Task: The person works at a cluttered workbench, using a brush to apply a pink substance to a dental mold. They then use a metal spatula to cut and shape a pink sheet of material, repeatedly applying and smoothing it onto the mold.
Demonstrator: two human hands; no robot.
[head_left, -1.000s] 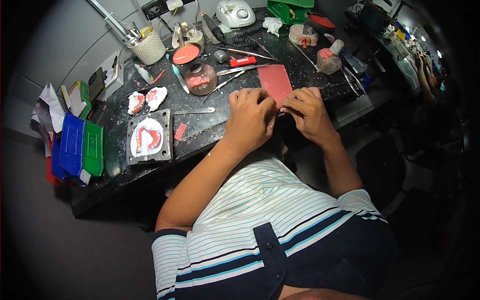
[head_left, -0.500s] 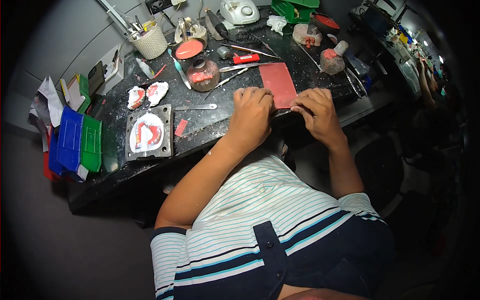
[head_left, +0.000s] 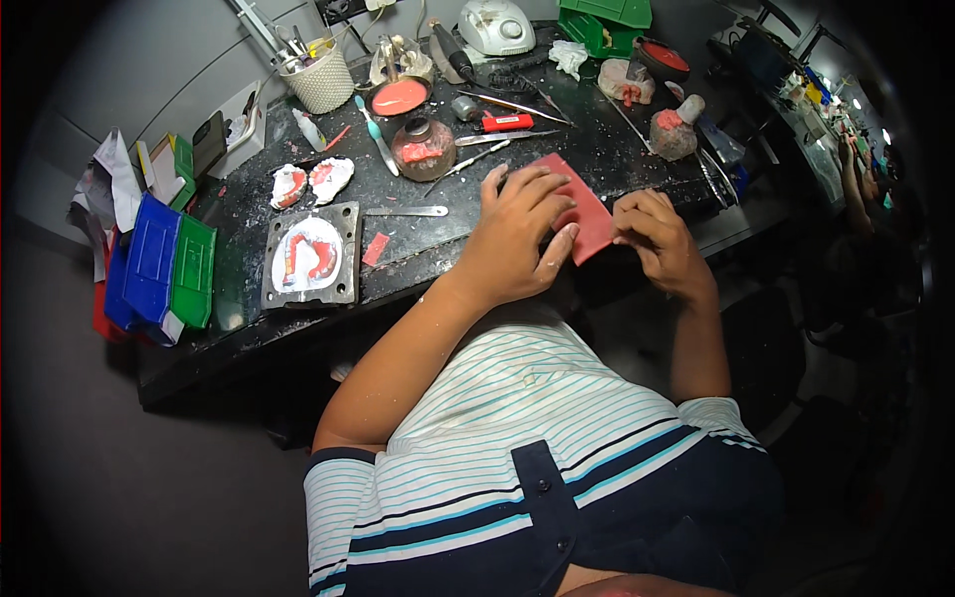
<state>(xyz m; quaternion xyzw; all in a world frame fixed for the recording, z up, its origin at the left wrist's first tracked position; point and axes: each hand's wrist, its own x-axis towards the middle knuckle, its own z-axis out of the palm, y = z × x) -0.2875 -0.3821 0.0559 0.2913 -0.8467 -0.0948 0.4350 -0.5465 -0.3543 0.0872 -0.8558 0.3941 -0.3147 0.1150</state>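
A pink wax sheet (head_left: 589, 221) is tilted at the front edge of the workbench, one corner over the edge. My right hand (head_left: 665, 244) pinches its right edge between thumb and fingers. Against the sheet's left side lies my left hand (head_left: 517, 231), fingers spread and thumb apart, the fingertips touching its face. Left of my hands, a metal flask half (head_left: 350, 249) holds white plaster (head_left: 282, 261) with a red wax arch (head_left: 322, 261) and teeth. A small wax scrap (head_left: 375, 249) and a metal spatula (head_left: 423, 211) lie beside it.
Two plaster models (head_left: 331, 180) sit behind the flask. A glass burner (head_left: 423, 149), wax dish (head_left: 400, 97), red lighter (head_left: 507, 121) and knives stand farther back. Another burner (head_left: 674, 134) is at right. Blue and green bins (head_left: 149, 254) hang at the left end. Another person's arm shows far right.
The wax sheet has come up off the bench, turned and shifted toward me and right. My left hand has opened out over it; my right hand has moved slightly right and nearer.
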